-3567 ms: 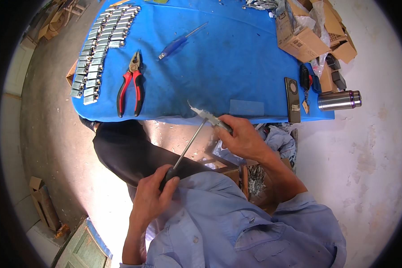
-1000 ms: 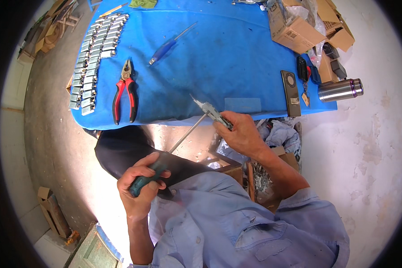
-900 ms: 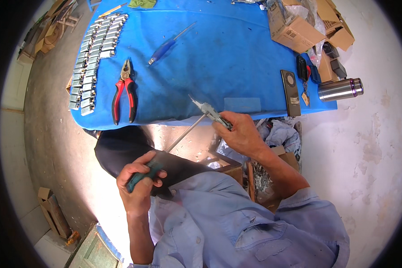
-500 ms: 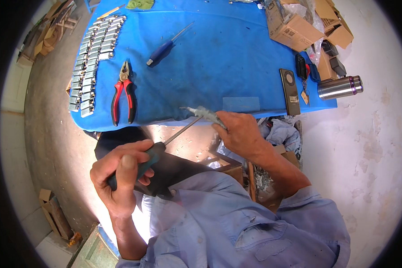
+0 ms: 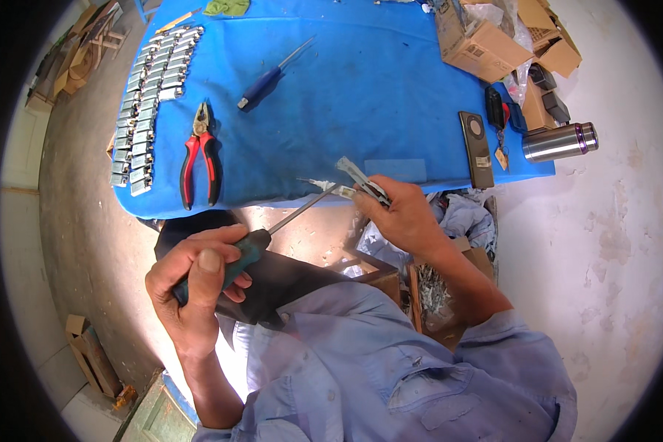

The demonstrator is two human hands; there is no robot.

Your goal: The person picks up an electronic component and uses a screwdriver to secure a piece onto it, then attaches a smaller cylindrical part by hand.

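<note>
At the far left, cardboard boxes (image 5: 74,62) are sitting along the grey floor (image 5: 88,162), and a narrow open carton (image 5: 92,353) is standing at near left. Rows of small metal parts (image 5: 146,110) are lining the left side of the table (image 5: 302,132), whose blue cover is wrinkling slightly and showing dark smudges. Red-and-black pliers (image 5: 200,158) are lying beside them. Nearer, the left hand (image 5: 191,283) is closing its grip around the handle of a green screwdriver (image 5: 252,249). Farther off, a blue screwdriver (image 5: 261,87) is lying diagonally on the cover. At the near edge, a grey metal piece (image 5: 362,178) is spreading in two arms, the green screwdriver's tip meeting the lower one; the right hand (image 5: 405,214) is pinching its right end in a closed grip. Rightward, open boxes (image 5: 486,51) are crowding the far corner, a phone (image 5: 476,149), keys (image 5: 502,157) and a steel bottle (image 5: 560,143) are lying nearer, and a stained white wall (image 5: 619,199) is rising beyond.
</note>
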